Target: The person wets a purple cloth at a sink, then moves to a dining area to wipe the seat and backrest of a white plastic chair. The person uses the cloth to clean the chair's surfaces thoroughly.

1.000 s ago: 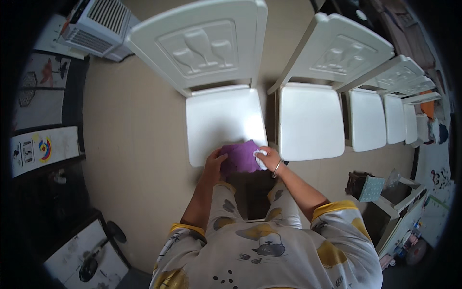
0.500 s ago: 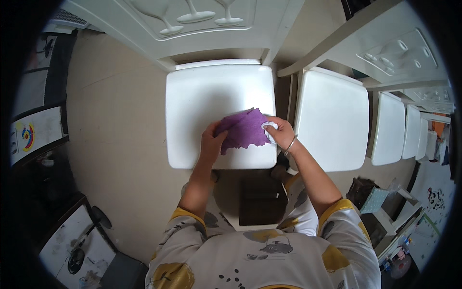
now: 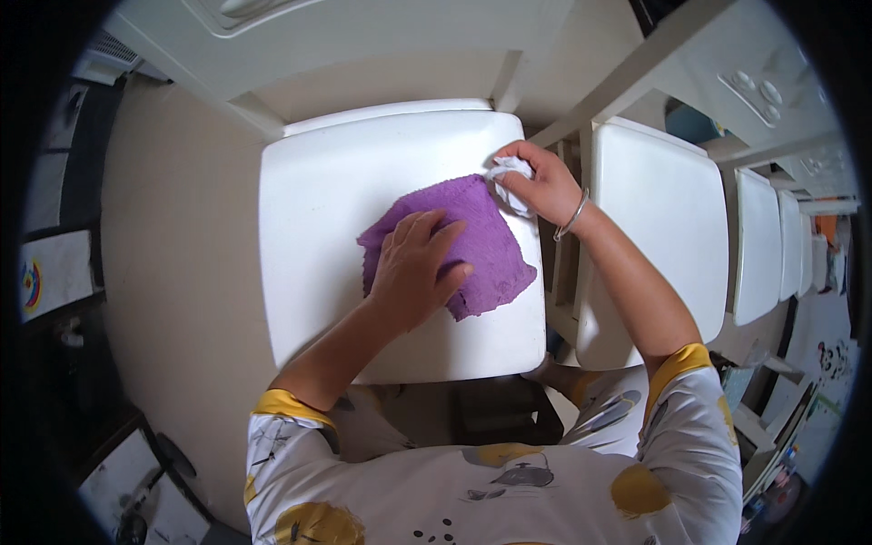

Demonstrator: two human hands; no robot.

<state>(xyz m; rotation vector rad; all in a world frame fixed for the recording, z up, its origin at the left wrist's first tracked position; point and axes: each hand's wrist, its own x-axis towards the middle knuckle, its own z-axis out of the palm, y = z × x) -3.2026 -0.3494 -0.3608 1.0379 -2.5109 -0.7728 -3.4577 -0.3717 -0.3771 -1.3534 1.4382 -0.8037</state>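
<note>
Right grip (image 3: pixel 534 184) clutches white wad (image 3: pixel 510 171) (mostly hidden); left hand (image 3: pixel 413 263) covers purple cloth (image 3: pixel 486 245).

— Room on the seat (image 3: pixel 309 236)?
— Left half and front edge bare. My left hand (image 3: pixel 413 268) pins the cloth (image 3: pixel 486 250) mid-seat; my right hand (image 3: pixel 536 182) crowds the back right corner.
— Beyond?
— Backrest (image 3: pixel 363 36) walls the far side; next chair (image 3: pixel 668 245) just beside.

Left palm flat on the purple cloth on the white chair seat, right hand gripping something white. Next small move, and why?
Probably sweep the left hand with the purple terry cloth toward the seat's near edge. The palm already presses the cloth flat on the white plastic chair seat, bare seat lies around it, and the right hand holds a crumpled white wad at the cloth's far corner.
</note>
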